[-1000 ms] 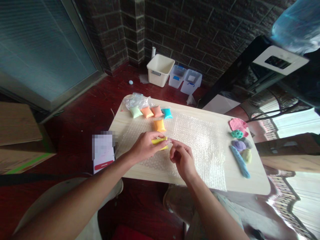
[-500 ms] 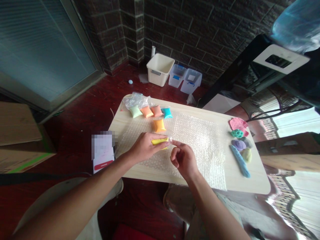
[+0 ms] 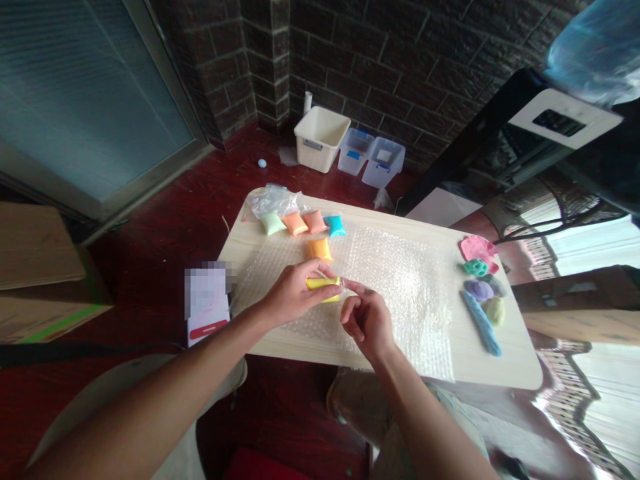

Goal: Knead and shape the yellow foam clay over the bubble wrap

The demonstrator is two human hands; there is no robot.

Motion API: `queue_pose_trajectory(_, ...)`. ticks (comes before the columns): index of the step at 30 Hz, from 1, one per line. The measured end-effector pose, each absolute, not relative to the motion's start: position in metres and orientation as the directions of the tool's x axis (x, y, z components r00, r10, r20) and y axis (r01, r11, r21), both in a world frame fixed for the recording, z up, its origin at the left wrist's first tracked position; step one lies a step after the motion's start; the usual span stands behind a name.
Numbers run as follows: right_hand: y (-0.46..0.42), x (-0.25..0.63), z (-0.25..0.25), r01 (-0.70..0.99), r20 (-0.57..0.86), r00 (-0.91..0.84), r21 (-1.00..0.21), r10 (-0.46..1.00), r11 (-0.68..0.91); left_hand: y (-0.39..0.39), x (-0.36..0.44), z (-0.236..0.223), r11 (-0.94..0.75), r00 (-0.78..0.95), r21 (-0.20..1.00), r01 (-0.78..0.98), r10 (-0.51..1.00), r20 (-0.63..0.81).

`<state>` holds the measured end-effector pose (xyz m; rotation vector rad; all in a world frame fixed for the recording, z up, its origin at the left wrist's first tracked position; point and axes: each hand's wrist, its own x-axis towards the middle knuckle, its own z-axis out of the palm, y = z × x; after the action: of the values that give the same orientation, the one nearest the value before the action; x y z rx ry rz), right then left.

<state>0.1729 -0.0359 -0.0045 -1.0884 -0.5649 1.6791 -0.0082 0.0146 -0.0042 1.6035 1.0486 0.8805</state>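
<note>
My left hand grips a small packet of yellow clay between thumb and fingers, above the bubble wrap. Clear wrapper shows at the packet's right end. My right hand stretches its index finger to that clear end and touches it. Its other fingers are curled and a gap shows below the index finger, with nothing gripped there. Just beyond my left hand lies an orange-yellow clay packet. Behind it, pale green, orange, salmon and blue packets form a row.
Crumpled clear plastic lies at the table's back left corner. Pink clay, a blue clay roll and several other lumps sit at the right end. A cream basket and two clear bins stand on the floor beyond.
The left fingers have shifted on the yellow packet, with the index finger more arched, and more yellow shows below the thumb. The right hand has barely moved.
</note>
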Motion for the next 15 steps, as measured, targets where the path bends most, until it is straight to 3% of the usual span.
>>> queue_pose_trajectory(6,-0.038,0.174,-0.007,-0.403,-0.335,-0.090,-0.849,0.938,-0.342,0.016,-0.008,-0.003,-0.162,0.374,0.980,0.119,0.921,0.107)
queue_pose_trajectory(15,-0.041,0.176,-0.015,-0.356,-0.260,-0.077,-0.895,0.963,-0.270,0.012,-0.007,0.005,-0.056,0.385,0.998,0.031,0.922,0.040)
